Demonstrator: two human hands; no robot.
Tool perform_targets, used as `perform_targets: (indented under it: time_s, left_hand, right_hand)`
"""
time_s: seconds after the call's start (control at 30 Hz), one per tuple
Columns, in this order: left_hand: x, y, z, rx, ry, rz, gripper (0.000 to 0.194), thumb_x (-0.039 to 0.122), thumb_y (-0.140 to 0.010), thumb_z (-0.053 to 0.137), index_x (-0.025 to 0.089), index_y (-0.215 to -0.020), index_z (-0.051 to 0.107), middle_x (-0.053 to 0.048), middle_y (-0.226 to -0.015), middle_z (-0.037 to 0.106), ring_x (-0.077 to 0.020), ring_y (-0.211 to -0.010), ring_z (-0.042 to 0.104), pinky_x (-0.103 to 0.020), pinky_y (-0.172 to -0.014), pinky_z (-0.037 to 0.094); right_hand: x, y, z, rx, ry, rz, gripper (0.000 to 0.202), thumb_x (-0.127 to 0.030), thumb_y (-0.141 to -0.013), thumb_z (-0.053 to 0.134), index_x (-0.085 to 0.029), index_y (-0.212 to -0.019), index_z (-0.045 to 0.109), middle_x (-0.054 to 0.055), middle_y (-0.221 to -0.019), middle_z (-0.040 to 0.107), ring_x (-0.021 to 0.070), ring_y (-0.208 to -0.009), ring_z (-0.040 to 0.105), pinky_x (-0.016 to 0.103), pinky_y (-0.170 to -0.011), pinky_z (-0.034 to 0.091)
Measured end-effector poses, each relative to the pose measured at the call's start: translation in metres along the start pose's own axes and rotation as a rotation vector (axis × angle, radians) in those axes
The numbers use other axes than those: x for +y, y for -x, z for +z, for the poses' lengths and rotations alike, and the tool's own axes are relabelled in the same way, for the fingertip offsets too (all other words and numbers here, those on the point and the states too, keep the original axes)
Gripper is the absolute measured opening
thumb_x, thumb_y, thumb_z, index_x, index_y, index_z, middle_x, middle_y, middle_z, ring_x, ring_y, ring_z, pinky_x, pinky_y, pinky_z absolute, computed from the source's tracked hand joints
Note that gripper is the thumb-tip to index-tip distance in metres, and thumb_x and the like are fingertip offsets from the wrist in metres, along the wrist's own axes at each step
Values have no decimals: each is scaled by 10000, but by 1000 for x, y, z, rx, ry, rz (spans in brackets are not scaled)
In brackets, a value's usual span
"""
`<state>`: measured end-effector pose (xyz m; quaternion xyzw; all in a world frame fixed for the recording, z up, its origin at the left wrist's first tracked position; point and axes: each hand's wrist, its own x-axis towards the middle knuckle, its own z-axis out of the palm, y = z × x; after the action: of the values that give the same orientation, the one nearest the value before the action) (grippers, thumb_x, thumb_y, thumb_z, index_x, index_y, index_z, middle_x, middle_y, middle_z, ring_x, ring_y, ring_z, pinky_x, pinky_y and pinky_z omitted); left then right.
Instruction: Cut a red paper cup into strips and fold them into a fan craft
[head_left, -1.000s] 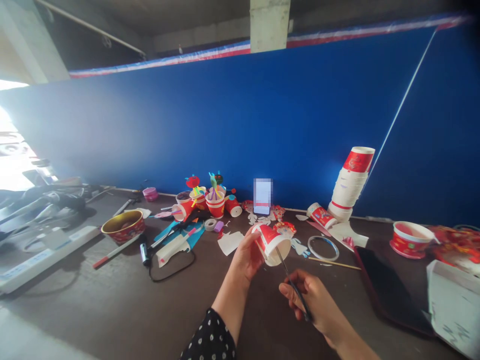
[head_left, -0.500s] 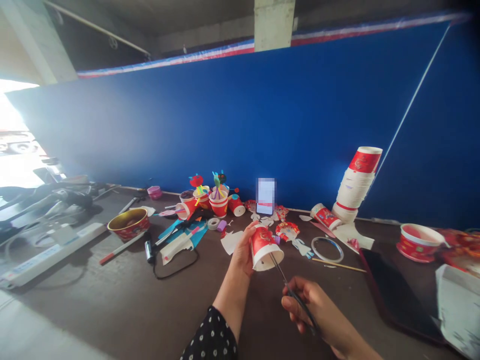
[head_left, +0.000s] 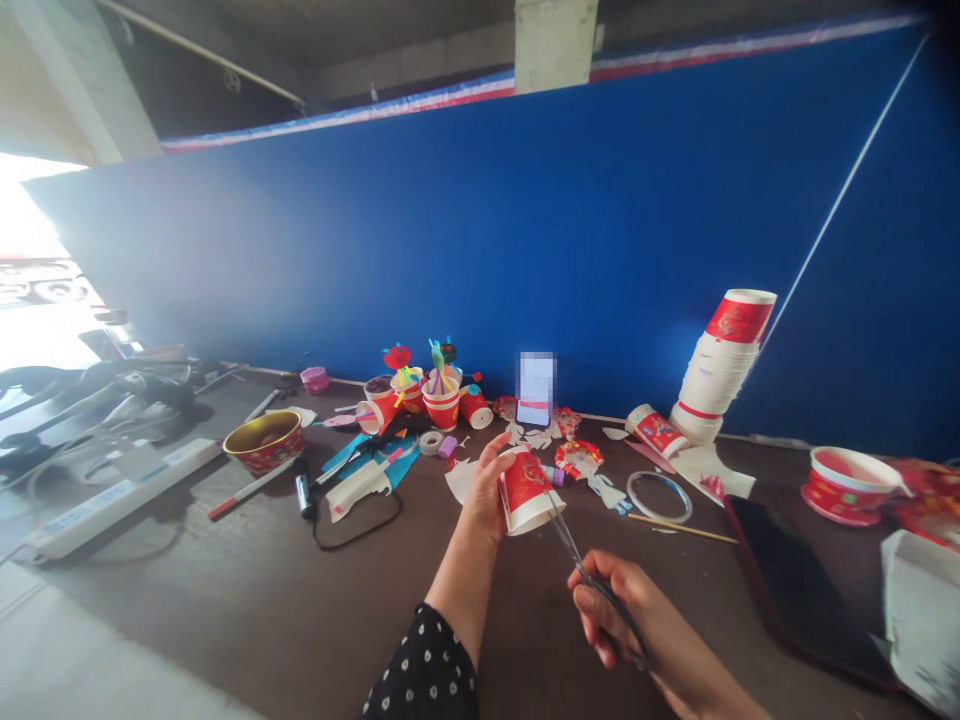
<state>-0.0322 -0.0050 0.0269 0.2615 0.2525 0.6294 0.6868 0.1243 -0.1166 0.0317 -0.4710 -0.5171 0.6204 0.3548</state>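
Note:
A red and white paper cup (head_left: 527,490) is in my left hand (head_left: 486,497), tilted with its white-edged end toward me. My right hand (head_left: 615,605) grips dark-handled scissors (head_left: 619,612), whose blades point up and left and meet the cup's lower right edge. Just behind the cup lie a purple glue stick (head_left: 553,475), a red patterned paper ring (head_left: 579,459) and a pale paper cutout (head_left: 606,492). A phone (head_left: 535,390) with a lit screen stands further back.
A tall stack of cups (head_left: 718,365) leans at the back right, near a clear tape ring (head_left: 658,497) and a dark tablet (head_left: 806,590). On the left are a gold bowl (head_left: 264,442), a glue gun (head_left: 360,488) and a power strip (head_left: 124,505). Decorated cups (head_left: 441,405) stand behind.
The cup has turned so less of its white end shows. The scissors' blades have shifted from that end to the cup's edge, and my right hand has moved slightly right.

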Motion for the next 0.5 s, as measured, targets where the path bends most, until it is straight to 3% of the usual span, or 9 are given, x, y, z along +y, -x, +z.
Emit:
perform_targets:
  time_s: [0.5]
  left_hand:
    - [-4, 3, 2, -83, -20, 12, 582, 179, -605, 710, 175, -1137, 472, -54, -890, 666, -181, -681, 643, -290, -631, 496]
  right_hand:
    - [9, -7, -1, 48, 22, -79, 434, -564, -672, 660, -177, -728, 472, -69, -514, 465, 49, -409, 390, 186, -406, 289]
